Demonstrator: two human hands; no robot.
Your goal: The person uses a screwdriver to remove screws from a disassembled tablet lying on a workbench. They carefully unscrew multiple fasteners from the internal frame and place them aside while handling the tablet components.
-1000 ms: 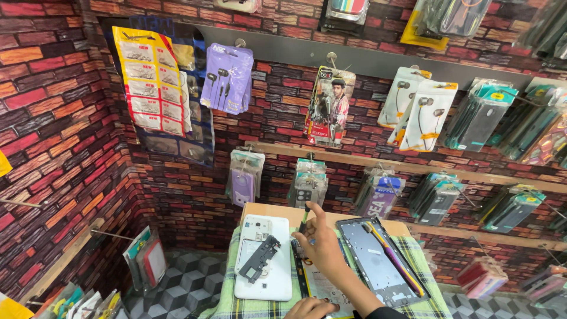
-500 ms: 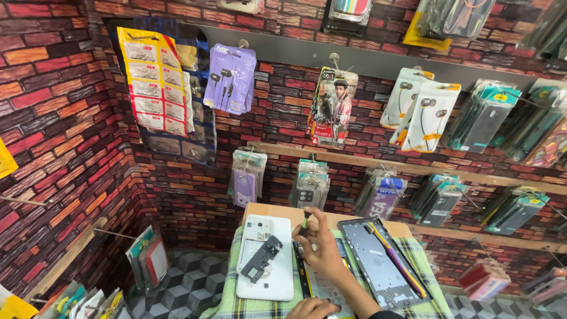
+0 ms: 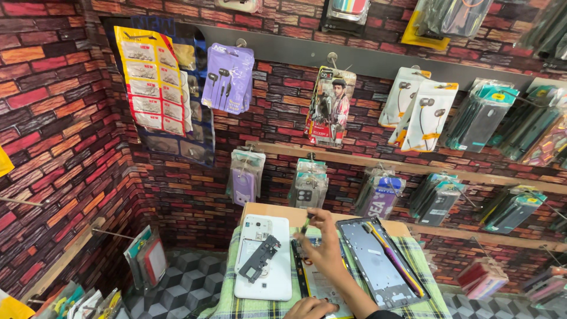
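Small bench (image 3: pixel 277 210) covered by a checked cloth (image 3: pixel 227 298), against a brick-pattern wall hung with packaged accessories.

Left to right on the cloth:
1. White phone back shell (image 3: pixel 277 277) at the left edge, face down, with a dark circuit board (image 3: pixel 258 259) lying loose on it.
2. Opened phone body (image 3: pixel 316 286) at the centre. Left hand (image 3: pixel 311 308) rests on its near end at the front edge of the bench, pressing it flat; only the knuckles show, so I cannot tell whether it grips or merely lies on it.
3. Right hand (image 3: pixel 323 251) raised just above the far end of the opened phone, fingers pinched on a thin green-handled tool (image 3: pixel 305 225), probably a small screwdriver, tip pointing up and away from the phone.
4. Dark display frame (image 3: pixel 378 263) at the right edge, with a purple and yellow strip (image 3: pixel 393 260) lying across it.

Judgement: disassembly stage, shell and board already off. With the tool tip off the work, the next move calls for turning it down to the phone and seating it precisely while the left hand steadies the body.
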